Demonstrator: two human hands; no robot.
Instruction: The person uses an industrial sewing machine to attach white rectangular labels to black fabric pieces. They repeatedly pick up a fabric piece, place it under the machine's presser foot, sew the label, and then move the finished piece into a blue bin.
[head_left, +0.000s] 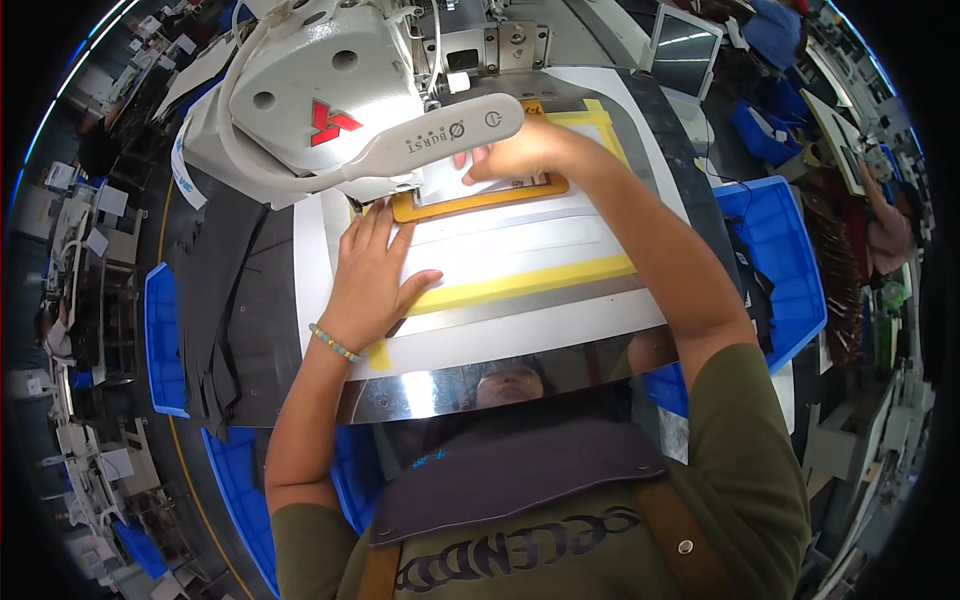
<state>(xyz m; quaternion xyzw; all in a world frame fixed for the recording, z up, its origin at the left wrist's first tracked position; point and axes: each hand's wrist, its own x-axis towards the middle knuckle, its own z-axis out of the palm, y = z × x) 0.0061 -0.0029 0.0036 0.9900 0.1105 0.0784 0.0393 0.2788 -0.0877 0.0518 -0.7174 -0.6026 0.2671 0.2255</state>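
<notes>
My left hand lies flat and open on a white sheet, its fingers stretched out and thumb apart. Its fingertips reach the left end of an orange frame. My right hand reaches over that frame, its fingers bent and drawn together above a white piece inside it. A grey-white lamp arm covers part of these fingers, and what they hold cannot be made out. Under both hands is a white plate with yellow tape strips. The white sewing machine head stands just beyond.
A shiny dark table edge runs close to my body. Dark fabric pieces hang at the left. Blue bins stand at the left and right. A screen is at the back right; other people sit farther off.
</notes>
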